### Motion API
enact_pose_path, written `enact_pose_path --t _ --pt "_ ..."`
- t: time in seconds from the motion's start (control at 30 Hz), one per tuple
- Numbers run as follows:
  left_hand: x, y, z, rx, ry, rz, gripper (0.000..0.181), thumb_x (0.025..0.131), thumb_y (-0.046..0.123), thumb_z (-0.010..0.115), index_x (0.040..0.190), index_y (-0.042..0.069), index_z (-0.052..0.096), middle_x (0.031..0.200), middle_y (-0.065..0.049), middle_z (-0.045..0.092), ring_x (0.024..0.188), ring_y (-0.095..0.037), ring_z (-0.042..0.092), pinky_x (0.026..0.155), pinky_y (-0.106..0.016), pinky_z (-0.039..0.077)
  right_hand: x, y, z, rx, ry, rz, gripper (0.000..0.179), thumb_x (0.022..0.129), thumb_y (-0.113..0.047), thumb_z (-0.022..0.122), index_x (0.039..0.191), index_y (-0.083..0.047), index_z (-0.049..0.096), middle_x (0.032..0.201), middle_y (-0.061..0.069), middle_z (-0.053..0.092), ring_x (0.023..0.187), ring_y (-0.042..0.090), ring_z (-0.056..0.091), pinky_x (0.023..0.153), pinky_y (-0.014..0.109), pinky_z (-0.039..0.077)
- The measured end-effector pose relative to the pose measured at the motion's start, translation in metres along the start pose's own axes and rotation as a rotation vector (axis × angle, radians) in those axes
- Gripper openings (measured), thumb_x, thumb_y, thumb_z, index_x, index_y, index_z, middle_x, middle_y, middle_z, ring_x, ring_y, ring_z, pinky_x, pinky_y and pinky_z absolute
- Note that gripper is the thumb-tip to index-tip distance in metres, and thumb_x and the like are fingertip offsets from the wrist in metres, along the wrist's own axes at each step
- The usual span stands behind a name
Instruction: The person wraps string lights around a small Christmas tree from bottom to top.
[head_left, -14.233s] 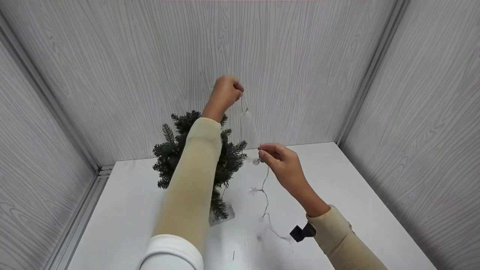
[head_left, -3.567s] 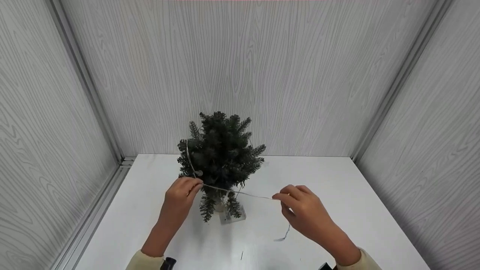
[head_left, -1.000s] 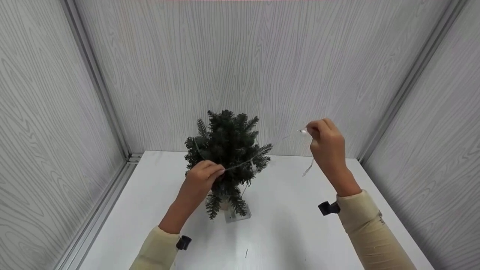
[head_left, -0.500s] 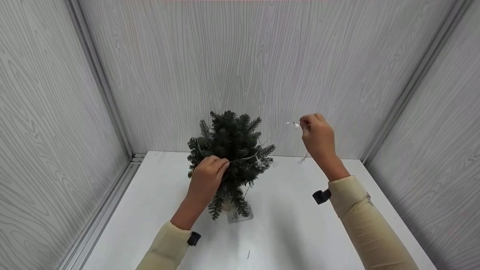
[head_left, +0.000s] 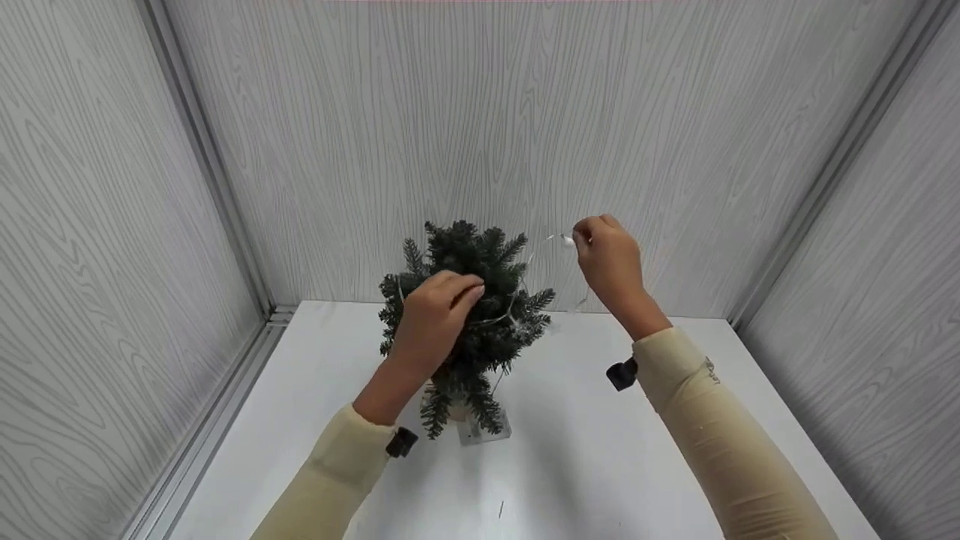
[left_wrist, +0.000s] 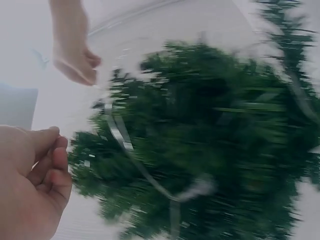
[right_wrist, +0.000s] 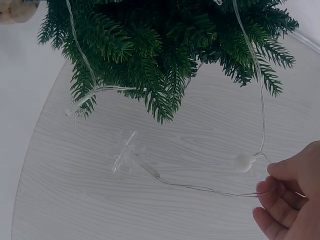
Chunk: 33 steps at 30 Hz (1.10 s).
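Note:
A small artificial Christmas tree point(head_left: 484, 352) stands on the table, a cord of string lights point(head_left: 491, 321) draped over its front and right side. My right hand point(head_left: 609, 259) is raised right of the tree and pinches the clear cord. In the right wrist view a white round bulb point(right_wrist: 244, 162) sits by the thumb, and a clear snowflake light point(right_wrist: 125, 152) dangles from the cord's loose end. My left hand point(head_left: 439, 311) is in front of the tree, fingers loosely curled with thumb near fingertips. In the left wrist view nothing shows between them; the cord lies apart from them.
A clear flat box point(head_left: 484, 431) lies at the tree's foot on the white table point(head_left: 585, 465). A thin dark sliver point(head_left: 501, 510) lies near the front. Grey wood-grain panels point(head_left: 480, 112) stand behind and at both sides.
My left hand has let go of the cord and risen up the front of the tree. My right hand has moved left and slightly up, closer to the tree, with the cord.

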<state>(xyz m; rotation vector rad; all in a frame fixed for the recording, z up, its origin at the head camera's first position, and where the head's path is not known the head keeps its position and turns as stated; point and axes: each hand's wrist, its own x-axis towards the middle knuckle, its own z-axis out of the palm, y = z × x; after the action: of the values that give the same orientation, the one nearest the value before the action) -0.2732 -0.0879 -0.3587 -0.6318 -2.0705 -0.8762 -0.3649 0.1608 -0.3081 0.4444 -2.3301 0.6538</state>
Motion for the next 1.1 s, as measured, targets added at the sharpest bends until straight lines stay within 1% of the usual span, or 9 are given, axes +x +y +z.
enact_pose_path --t 0.1,0.17,0.27,0.37,0.5,0.67,0.8,0.97,1.1 --pt "0.025 0.010 0.004 -0.104 -0.028 -0.038 0.021 0.099 0.018 0.067 0.110 0.003 0.076 0.099 -0.008 0.072 0.081 -0.018 0.063 0.071 -0.032 0.053 0.000 0.000 0.001 0.003 -0.020 0.006 0.018 0.101 -0.013 0.062 0.102 0.002 0.072 0.098 0.017 0.067 0.089 0.031 0.066 0.079 0.047 0.053" --pt "0.043 0.017 0.009 -0.139 -0.052 -0.048 0.021 0.098 0.017 0.068 0.110 0.002 0.076 0.100 -0.009 0.072 0.082 -0.019 0.064 0.072 -0.032 0.054 0.000 0.000 0.001 0.017 -0.016 0.004 0.018 0.101 -0.012 0.062 0.102 0.002 0.072 0.097 0.018 0.067 0.089 0.032 0.066 0.079 0.048 0.053" --pt "0.070 0.025 0.020 -0.110 -0.122 -0.041 0.021 0.099 0.017 0.066 0.112 0.003 0.076 0.103 -0.010 0.073 0.087 -0.020 0.067 0.077 -0.033 0.055 0.000 0.001 0.001 0.036 0.004 0.001 0.017 0.100 -0.011 0.063 0.101 0.003 0.073 0.096 0.018 0.066 0.088 0.033 0.065 0.079 0.048 0.052" --pt "0.093 0.031 0.031 -0.038 -0.232 -0.042 0.023 0.102 0.020 0.062 0.114 0.006 0.075 0.109 -0.010 0.073 0.097 -0.021 0.068 0.085 -0.033 0.055 0.002 0.001 0.002 0.062 0.018 0.008 0.017 0.100 -0.010 0.063 0.100 0.003 0.073 0.095 0.018 0.067 0.088 0.033 0.065 0.080 0.048 0.052" --pt "0.116 0.035 0.046 -0.005 -0.347 -0.093 0.026 0.104 0.023 0.059 0.120 0.009 0.073 0.117 -0.008 0.072 0.105 -0.020 0.066 0.089 -0.032 0.054 0.004 -0.002 0.004 0.122 0.023 0.046 0.017 0.099 -0.010 0.064 0.100 0.003 0.074 0.098 0.019 0.068 0.092 0.033 0.065 0.083 0.047 0.052" --pt "0.131 0.031 0.061 -0.034 -0.402 -0.175 0.028 0.104 0.023 0.058 0.126 0.011 0.071 0.123 -0.006 0.070 0.108 -0.018 0.065 0.090 -0.030 0.054 0.002 -0.005 0.004 0.203 0.032 0.098 0.018 0.099 -0.012 0.065 0.103 0.004 0.074 0.101 0.020 0.069 0.094 0.033 0.065 0.084 0.046 0.053" --pt "0.138 0.024 0.069 -0.050 -0.431 -0.213 0.025 0.103 0.020 0.060 0.123 0.010 0.072 0.119 -0.007 0.071 0.104 -0.018 0.067 0.088 -0.031 0.055 0.003 -0.004 0.004 0.258 0.064 0.131 0.018 0.099 -0.012 0.066 0.103 0.003 0.074 0.099 0.019 0.070 0.087 0.030 0.067 0.077 0.041 0.053" --pt "0.144 0.018 0.073 -0.081 -0.454 -0.247 0.021 0.102 0.019 0.062 0.117 0.010 0.075 0.116 -0.006 0.073 0.102 -0.018 0.067 0.087 -0.031 0.055 0.003 -0.006 0.006 0.292 0.097 0.149 0.017 0.100 -0.011 0.065 0.102 0.004 0.074 0.097 0.018 0.071 0.081 0.026 0.068 0.072 0.033 0.052" --pt "0.149 0.016 0.072 -0.113 -0.496 -0.265 0.022 0.101 0.021 0.064 0.116 0.010 0.075 0.117 -0.006 0.073 0.106 -0.018 0.067 0.089 -0.032 0.055 0.002 -0.011 0.005 0.312 0.125 0.147 0.018 0.100 -0.011 0.064 0.103 0.004 0.073 0.098 0.018 0.070 0.082 0.026 0.067 0.072 0.034 0.051"
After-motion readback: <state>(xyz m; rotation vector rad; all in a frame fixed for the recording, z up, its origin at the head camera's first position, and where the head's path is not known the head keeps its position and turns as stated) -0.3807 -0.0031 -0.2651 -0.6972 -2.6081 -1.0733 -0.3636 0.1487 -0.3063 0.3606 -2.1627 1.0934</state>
